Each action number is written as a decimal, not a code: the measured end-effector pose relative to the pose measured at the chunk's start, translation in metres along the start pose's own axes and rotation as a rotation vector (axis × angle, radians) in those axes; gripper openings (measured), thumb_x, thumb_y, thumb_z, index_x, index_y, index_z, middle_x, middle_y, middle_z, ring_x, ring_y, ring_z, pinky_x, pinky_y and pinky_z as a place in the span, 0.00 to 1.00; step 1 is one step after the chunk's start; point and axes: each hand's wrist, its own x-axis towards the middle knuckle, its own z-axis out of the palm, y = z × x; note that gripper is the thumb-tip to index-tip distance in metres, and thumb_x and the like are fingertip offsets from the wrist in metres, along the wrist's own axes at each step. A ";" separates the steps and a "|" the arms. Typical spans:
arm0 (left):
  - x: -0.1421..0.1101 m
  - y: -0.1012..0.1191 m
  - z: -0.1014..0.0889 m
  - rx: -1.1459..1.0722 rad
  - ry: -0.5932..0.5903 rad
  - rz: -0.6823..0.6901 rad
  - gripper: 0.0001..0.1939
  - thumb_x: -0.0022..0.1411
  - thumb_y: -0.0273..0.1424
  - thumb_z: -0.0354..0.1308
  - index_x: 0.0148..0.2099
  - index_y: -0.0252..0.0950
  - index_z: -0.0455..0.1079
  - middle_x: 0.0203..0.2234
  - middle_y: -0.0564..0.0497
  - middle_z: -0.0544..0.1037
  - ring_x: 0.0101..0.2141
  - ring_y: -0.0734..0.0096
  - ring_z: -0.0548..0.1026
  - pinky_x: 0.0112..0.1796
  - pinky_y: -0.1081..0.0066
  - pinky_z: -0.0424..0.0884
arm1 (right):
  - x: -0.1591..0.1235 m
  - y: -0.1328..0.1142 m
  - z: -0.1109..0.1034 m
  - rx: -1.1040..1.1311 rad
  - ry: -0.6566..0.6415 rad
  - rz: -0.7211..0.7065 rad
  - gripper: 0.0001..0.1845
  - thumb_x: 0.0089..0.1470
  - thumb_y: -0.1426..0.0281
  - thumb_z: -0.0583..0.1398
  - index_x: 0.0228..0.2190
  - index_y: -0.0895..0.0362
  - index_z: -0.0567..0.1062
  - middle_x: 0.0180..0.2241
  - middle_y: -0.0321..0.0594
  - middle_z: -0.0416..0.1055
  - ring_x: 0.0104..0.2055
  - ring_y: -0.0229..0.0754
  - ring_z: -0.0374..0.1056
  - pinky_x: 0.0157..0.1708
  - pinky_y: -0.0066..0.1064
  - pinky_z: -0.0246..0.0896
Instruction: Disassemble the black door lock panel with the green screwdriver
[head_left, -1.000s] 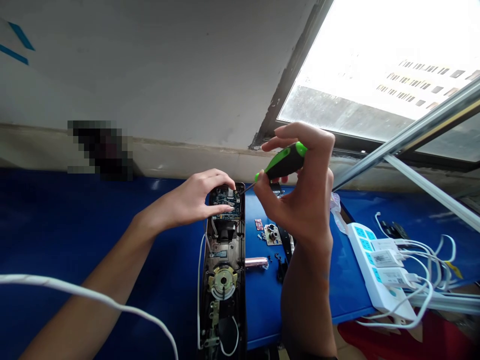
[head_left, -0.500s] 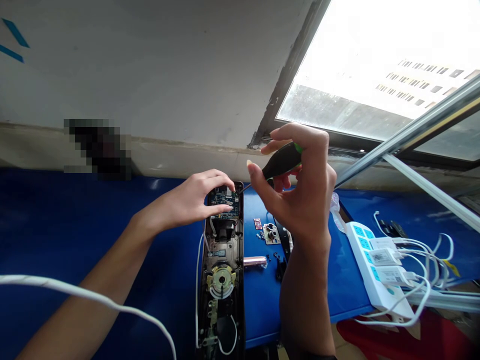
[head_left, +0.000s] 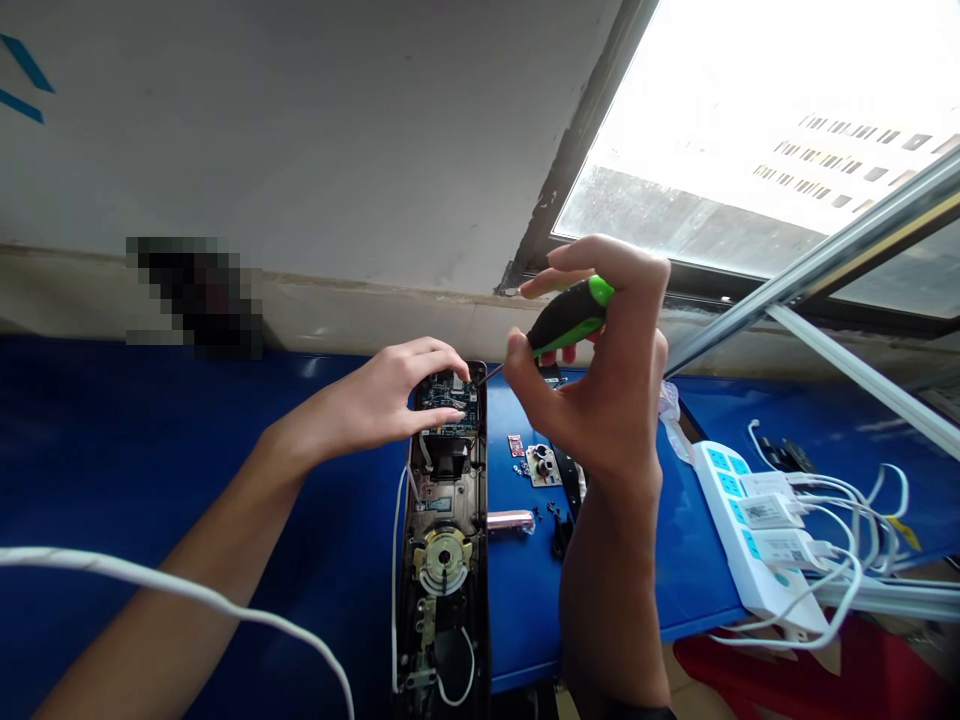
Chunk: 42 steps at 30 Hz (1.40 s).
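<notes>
My left hand [head_left: 382, 400] rests its fingertips on a blue-green circuit board [head_left: 448, 405] at the top of an opened electronic door lock panel [head_left: 442, 540]. My right hand [head_left: 600, 400] pinches a green-and-black screwdriver [head_left: 566, 318] by its handle. Its thin shaft slants down to the board's upper right corner. The tip is hidden or too small to make out. Below the board, the dark panel shows brass-coloured parts, a round latch mechanism and white wires.
The blue table [head_left: 150, 420] holds a small red board [head_left: 516, 446], a white part [head_left: 543, 465], tiny screws and a pink metal cylinder [head_left: 510, 520]. A white power strip [head_left: 731, 510] with chargers lies right. A white cable [head_left: 172, 590] crosses my left forearm.
My right fingers have rolled the screwdriver handle, bringing its green end back into view. The thumb has moved down onto the handle. My left hand and the lock panel stay in place.
</notes>
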 end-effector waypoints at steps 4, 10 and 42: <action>-0.001 0.000 -0.001 -0.002 -0.009 0.000 0.19 0.67 0.43 0.64 0.56 0.41 0.73 0.56 0.48 0.76 0.55 0.59 0.75 0.57 0.61 0.72 | 0.001 0.005 0.003 -0.063 0.087 -0.039 0.19 0.61 0.70 0.64 0.51 0.44 0.66 0.41 0.34 0.76 0.28 0.40 0.69 0.25 0.38 0.73; 0.000 0.000 -0.001 -0.006 -0.011 -0.010 0.19 0.67 0.43 0.64 0.56 0.41 0.73 0.57 0.47 0.75 0.55 0.57 0.75 0.57 0.60 0.72 | 0.000 0.003 0.001 -0.076 0.057 -0.033 0.21 0.60 0.73 0.65 0.51 0.43 0.67 0.42 0.34 0.77 0.29 0.40 0.71 0.31 0.38 0.77; -0.002 -0.001 -0.001 0.010 -0.022 -0.001 0.21 0.67 0.45 0.64 0.57 0.41 0.73 0.59 0.47 0.75 0.57 0.57 0.75 0.59 0.60 0.71 | 0.002 0.002 0.000 0.041 0.017 -0.040 0.26 0.56 0.77 0.62 0.52 0.44 0.65 0.46 0.35 0.74 0.32 0.39 0.69 0.29 0.37 0.72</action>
